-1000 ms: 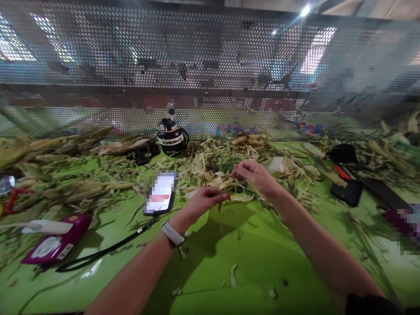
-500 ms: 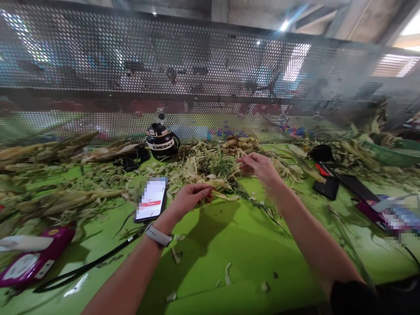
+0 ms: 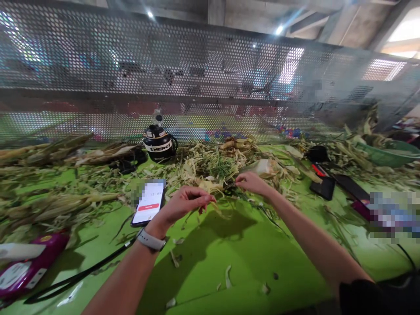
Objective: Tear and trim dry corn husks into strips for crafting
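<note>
Pinching a thin corn husk strip (image 3: 219, 211) in the left hand (image 3: 192, 202). Holding the right hand (image 3: 252, 183) half-curled beside the husk pile (image 3: 205, 167); cannot tell its grip

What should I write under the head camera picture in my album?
Left hand pinching a pale strip, right hand beside a heap of shredded leaves, green table below.

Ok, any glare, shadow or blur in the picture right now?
Head view: a ceiling light flares near the top; same view, a shadow darkens the green table below the left hand; same view, the perforated panel looks hazy, pixelation hides detail at right.
</note>
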The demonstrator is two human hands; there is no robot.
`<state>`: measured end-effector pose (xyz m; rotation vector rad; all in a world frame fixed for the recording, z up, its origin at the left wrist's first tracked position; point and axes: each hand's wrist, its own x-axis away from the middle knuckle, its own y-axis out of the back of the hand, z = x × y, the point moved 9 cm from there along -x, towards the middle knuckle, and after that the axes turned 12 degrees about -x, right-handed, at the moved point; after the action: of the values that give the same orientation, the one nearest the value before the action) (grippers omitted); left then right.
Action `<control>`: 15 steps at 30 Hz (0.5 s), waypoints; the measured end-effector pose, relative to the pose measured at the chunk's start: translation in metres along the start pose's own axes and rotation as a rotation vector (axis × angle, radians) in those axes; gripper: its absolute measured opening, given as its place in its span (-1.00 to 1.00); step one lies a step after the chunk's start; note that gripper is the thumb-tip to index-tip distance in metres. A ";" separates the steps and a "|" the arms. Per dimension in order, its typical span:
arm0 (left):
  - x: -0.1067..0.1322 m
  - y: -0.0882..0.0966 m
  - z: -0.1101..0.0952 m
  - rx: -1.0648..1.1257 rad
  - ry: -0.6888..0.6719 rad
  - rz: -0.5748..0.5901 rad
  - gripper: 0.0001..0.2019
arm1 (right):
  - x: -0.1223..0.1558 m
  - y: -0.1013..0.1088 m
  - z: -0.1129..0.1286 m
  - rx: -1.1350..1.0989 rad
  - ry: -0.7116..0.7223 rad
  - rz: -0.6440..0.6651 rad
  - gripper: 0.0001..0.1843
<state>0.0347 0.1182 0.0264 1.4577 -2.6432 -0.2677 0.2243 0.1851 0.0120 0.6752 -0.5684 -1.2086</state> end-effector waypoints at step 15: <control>-0.004 0.021 0.004 0.078 -0.045 -0.167 -0.67 | -0.023 -0.011 0.028 0.592 -0.090 0.138 -0.79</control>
<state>0.0182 0.1327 0.0267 1.7194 -2.5966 -0.2166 0.1914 0.2005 0.0222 1.0612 -1.0509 -0.9424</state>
